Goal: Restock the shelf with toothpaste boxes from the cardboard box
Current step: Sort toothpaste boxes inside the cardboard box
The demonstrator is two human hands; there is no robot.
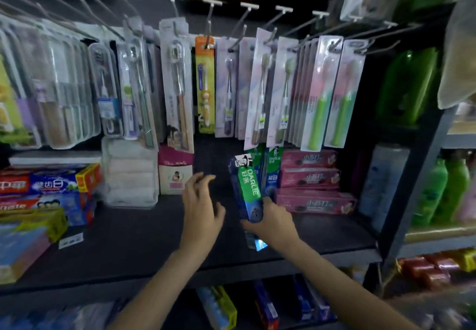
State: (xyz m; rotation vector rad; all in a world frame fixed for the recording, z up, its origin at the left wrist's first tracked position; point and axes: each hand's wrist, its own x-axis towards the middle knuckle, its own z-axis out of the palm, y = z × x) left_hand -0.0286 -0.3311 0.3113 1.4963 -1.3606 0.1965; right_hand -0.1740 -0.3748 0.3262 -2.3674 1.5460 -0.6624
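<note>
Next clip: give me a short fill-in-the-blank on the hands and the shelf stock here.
1. The right hand grips a green Darlie box, while the left hand holds ____.
2. The stacked boxes right of the Darlie box are ____ in colour.
3. Above the shelf, packaged ____ hang from hooks.

Missing words: nothing; pink; toothbrushes

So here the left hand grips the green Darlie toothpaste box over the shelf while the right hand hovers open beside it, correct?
Not quite: the hands are swapped. In the head view the right hand grips the green Darlie toothpaste box at its lower end, over the shelf, while the left hand hovers open beside it, holding nothing.
</note>
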